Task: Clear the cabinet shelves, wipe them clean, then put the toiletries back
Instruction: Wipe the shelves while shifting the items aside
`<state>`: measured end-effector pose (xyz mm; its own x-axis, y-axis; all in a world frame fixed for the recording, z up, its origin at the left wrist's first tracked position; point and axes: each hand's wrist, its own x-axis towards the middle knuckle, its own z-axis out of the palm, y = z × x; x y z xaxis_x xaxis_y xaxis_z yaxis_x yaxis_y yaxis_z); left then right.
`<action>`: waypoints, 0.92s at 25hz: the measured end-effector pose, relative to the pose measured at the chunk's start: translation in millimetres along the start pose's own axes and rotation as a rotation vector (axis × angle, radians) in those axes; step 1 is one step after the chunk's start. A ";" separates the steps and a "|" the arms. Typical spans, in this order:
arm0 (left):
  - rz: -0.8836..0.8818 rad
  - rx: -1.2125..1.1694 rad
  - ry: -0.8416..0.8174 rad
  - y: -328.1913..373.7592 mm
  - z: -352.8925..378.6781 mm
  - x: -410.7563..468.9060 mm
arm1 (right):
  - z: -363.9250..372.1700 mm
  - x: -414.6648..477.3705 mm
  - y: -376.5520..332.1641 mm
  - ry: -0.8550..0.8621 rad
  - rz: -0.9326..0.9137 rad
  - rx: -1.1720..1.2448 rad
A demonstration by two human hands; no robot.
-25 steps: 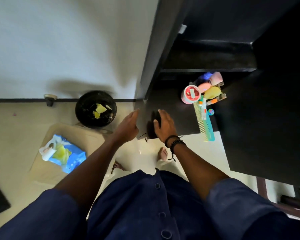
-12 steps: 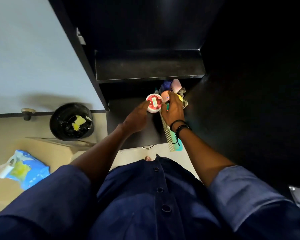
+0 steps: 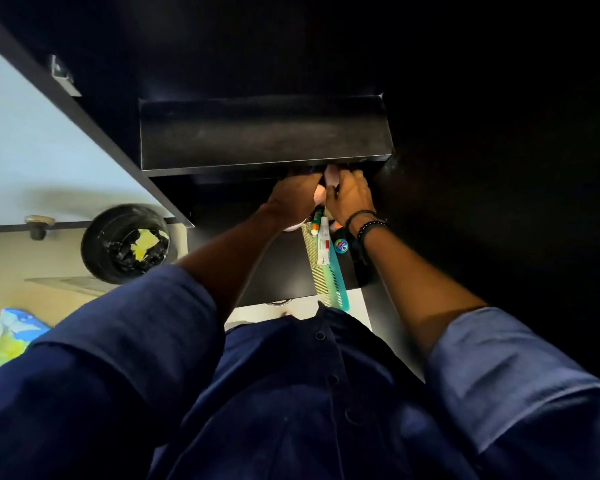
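Observation:
Both my hands reach to the back of the black cabinet's lower shelf (image 3: 274,268), under the front edge of the bare upper shelf (image 3: 264,133). My right hand (image 3: 350,199) curls its fingers round a pale pink bottle (image 3: 331,175). My left hand (image 3: 292,199) is beside it among the toiletries, its fingertips hidden under the upper shelf. In front of the hands lie a white toothpaste tube (image 3: 323,244), a green and orange tube (image 3: 316,221), a long green-teal comb (image 3: 328,277) and a small round blue item (image 3: 341,244).
A black waste bin (image 3: 125,242) with yellow scraps stands on the floor left of the cabinet. A blue wipes pack (image 3: 11,336) lies at the far left. A door stop (image 3: 39,225) sits by the wall. The cabinet's dark side panel closes off the right.
Both hands have moved from the shelf's front edge to the toiletries at the back. The red-and-white round tub is now covered by my left hand. My head has shifted towards the cabinet.

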<state>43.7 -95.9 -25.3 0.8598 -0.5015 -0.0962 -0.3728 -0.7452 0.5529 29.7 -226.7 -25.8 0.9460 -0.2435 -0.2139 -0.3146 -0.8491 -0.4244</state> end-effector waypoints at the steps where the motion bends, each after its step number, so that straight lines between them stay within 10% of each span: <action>1: -0.004 0.029 -0.027 2.2 -2.9 5.7 | -1.8 3.6 -0.8 -0.010 0.013 -0.022; 9: -0.055 0.439 -0.274 -9.2 -5.2 33.5 | -3.9 17.3 -3.3 -0.040 -0.029 -0.193; 23: 0.064 0.145 0.220 -45.8 -38.0 -28.8 | -1.5 -16.0 -34.1 0.051 -0.504 -0.604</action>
<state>49.2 -30.6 -16.3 0.8820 -0.4539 0.1263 -0.4615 -0.7783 0.4258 25.4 -194.6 -6.6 0.9703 0.2296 -0.0759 0.2363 -0.9670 0.0954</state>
